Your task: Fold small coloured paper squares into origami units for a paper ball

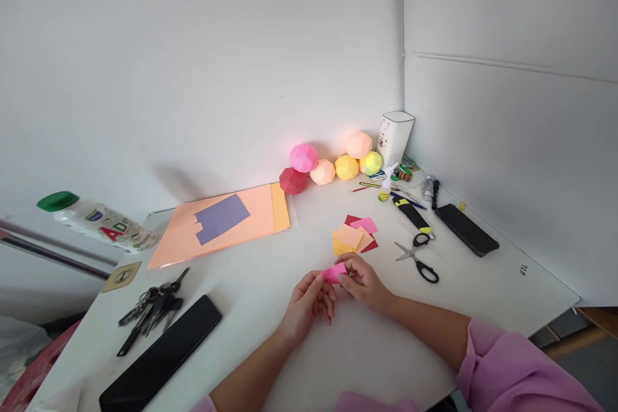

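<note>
Between both hands is a small pink piece of paper [333,273], raised a little over the white table [261,290]. My left hand [309,302] pinches its left end between thumb and fingers. At the right end, my right hand [363,282] grips it the same way. Just beyond the hands lies a loose pile of small paper pieces [355,236] in red, pink, peach and yellow. Scissors [418,257] with black handles rest slightly opened to the right of the pile. A black and yellow utility knife [411,215] lies behind them.
Several faceted paper balls [304,158] stand along the back wall. Right: a glue bottle [386,185], a white container [394,136] and a phone [466,230]. Left: peach paper sheets [261,212], a white bottle [101,222], keys [157,302] and a black case [161,354].
</note>
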{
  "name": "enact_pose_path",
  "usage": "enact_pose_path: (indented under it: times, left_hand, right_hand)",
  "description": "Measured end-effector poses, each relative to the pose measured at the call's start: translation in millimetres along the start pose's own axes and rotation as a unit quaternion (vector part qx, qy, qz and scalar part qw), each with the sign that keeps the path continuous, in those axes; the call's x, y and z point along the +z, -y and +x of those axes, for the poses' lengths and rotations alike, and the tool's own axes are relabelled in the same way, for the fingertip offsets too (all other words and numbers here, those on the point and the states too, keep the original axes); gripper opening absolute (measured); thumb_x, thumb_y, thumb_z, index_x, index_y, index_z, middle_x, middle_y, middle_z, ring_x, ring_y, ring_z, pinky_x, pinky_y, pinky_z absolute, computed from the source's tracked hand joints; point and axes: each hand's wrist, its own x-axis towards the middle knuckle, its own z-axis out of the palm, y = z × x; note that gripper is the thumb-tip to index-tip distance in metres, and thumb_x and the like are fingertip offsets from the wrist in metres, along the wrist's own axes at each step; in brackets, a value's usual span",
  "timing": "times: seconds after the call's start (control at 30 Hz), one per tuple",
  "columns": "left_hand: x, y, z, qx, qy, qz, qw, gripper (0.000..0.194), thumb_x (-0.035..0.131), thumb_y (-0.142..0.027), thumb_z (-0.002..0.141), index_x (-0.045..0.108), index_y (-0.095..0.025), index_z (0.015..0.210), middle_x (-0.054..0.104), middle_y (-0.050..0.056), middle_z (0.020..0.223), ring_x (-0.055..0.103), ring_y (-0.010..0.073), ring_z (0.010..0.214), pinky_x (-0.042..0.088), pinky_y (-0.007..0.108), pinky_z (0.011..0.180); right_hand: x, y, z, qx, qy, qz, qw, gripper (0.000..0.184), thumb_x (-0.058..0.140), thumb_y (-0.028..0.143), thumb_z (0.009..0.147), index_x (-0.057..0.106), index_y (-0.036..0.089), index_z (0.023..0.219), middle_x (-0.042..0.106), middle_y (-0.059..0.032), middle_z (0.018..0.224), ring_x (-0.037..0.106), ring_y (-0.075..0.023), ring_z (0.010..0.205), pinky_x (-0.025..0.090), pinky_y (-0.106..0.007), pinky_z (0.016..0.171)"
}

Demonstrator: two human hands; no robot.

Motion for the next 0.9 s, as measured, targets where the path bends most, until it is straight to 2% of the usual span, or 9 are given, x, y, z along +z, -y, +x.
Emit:
enact_pose_path:
  times: [0.13, 0.23, 0.3, 0.4, 0.5, 0.57, 0.63, 0.73, 0.9]
  left_hand:
    - [-0.8, 0.8, 0.2, -0.02, 0.006, 0.038, 0.999, 0.033, 0.054, -0.049, 0.082, 0.046, -0.017, 0.077, 0.059, -0.003, 0.056, 0.049, 0.008, 0.034, 0.039, 0.019, 0.031]
    - [0.3, 0.4, 0.7, -0.023, -0.003, 0.041, 0.999, 0.033, 0.054, -0.049, 0.082, 0.046, -0.018, 0.089, 0.058, -0.004, 0.055, 0.049, 0.0092, 0.033, 0.038, 0.019, 0.03]
    - [2.4, -0.6, 0.3, -0.007, -0.038, 0.035, 0.999, 0.036, 0.058, -0.047, 0.08, 0.044, -0.019, 0.098, 0.059, -0.005, 0.059, 0.05, 0.0096, 0.036, 0.04, 0.02, 0.031]
    - [6.2, -3.9, -1.8, 0.017, -0.075, 0.029, 0.997, 0.037, 0.061, -0.045, 0.078, 0.047, -0.019, 0.1, 0.064, 0.002, 0.079, 0.062, 0.0143, 0.058, 0.047, 0.022, 0.039]
    - [7.9, -7.3, -5.2, 0.015, -0.019, 0.036, 0.999, 0.036, 0.054, -0.045, 0.084, 0.054, -0.017, 0.106, 0.063, 0.012, 0.107, 0.061, 0.0238, 0.098, 0.055, 0.03, 0.062]
    - [7.2, -8.1, -6.8, 0.004, 0.009, 0.04, 0.999, 0.04, 0.053, -0.044, 0.085, 0.053, -0.018, 0.116, 0.058, 0.013, 0.121, 0.058, 0.0264, 0.106, 0.054, 0.034, 0.073]
    - [5.2, -7.3, -6.8, -0.006, 0.014, 0.037, 0.999, 0.046, 0.056, -0.041, 0.083, 0.049, -0.021, 0.123, 0.054, 0.012, 0.126, 0.06, 0.0264, 0.102, 0.054, 0.036, 0.073]
    - [1.4, -4.7, -4.3, -0.017, 0.004, 0.019, 1.0, 0.048, 0.06, -0.038, 0.081, 0.047, -0.02, 0.124, 0.06, 0.012, 0.116, 0.064, 0.0238, 0.089, 0.054, 0.035, 0.067]
    - [-1.8, -3.9, -0.6, -0.019, -0.023, -0.039, 0.999, 0.034, 0.057, -0.031, 0.081, 0.05, -0.016, 0.111, 0.068, 0.009, 0.089, 0.064, 0.0216, 0.072, 0.052, 0.034, 0.059]
  right_hand:
    - [-1.3, 3.6, -1.5, 0.042, 0.03, 0.032, 0.998, 0.024, 0.055, 0.041, 0.084, 0.05, 0.018, 0.08, 0.049, 0.0022, 0.069, 0.047, -0.0096, 0.055, 0.041, -0.024, 0.052]
    - [-1.8, 0.0, -1.9, 0.038, 0.013, 0.035, 0.999, 0.022, 0.055, 0.039, 0.085, 0.05, 0.018, 0.081, 0.05, 0.0025, 0.067, 0.049, -0.0098, 0.053, 0.041, -0.024, 0.052]
    - [-1.1, -3.4, -1.5, 0.016, -0.018, 0.022, 0.999, 0.019, 0.054, 0.035, 0.085, 0.049, 0.018, 0.079, 0.05, 0.0026, 0.066, 0.048, -0.0096, 0.052, 0.041, -0.024, 0.051]
    - [1.1, -6.2, 0.1, -0.077, -0.082, -0.079, 0.99, 0.015, 0.056, 0.025, 0.082, 0.05, 0.018, 0.071, 0.048, 0.0023, 0.063, 0.045, -0.0102, 0.055, 0.04, -0.023, 0.051]
    - [3.9, -5.6, 1.8, -0.205, -0.088, -0.189, 0.956, 0.006, 0.056, 0.017, 0.078, 0.056, 0.018, 0.072, 0.052, -0.0008, 0.068, 0.047, -0.0124, 0.06, 0.042, -0.025, 0.052]
    - [5.7, -4.0, 2.4, -0.273, -0.081, -0.247, 0.926, 0.008, 0.056, 0.015, 0.078, 0.062, 0.02, 0.077, 0.055, -0.0032, 0.073, 0.05, -0.0151, 0.067, 0.045, -0.027, 0.058]
    - [7.5, -1.8, 2.7, -0.306, -0.079, -0.289, 0.903, 0.01, 0.057, 0.014, 0.078, 0.064, 0.021, 0.079, 0.056, -0.0045, 0.076, 0.05, -0.0172, 0.073, 0.047, -0.03, 0.062]
    - [9.4, 1.2, 3.0, -0.323, -0.078, -0.314, 0.889, 0.011, 0.059, 0.014, 0.078, 0.065, 0.022, 0.081, 0.058, -0.0065, 0.084, 0.05, -0.0192, 0.08, 0.049, -0.033, 0.067]
    - [8.5, 0.7, 4.4, -0.327, -0.048, -0.283, 0.9, 0.015, 0.059, 0.012, 0.072, 0.06, 0.02, 0.084, 0.059, -0.0093, 0.102, 0.053, -0.0227, 0.093, 0.049, -0.038, 0.078]
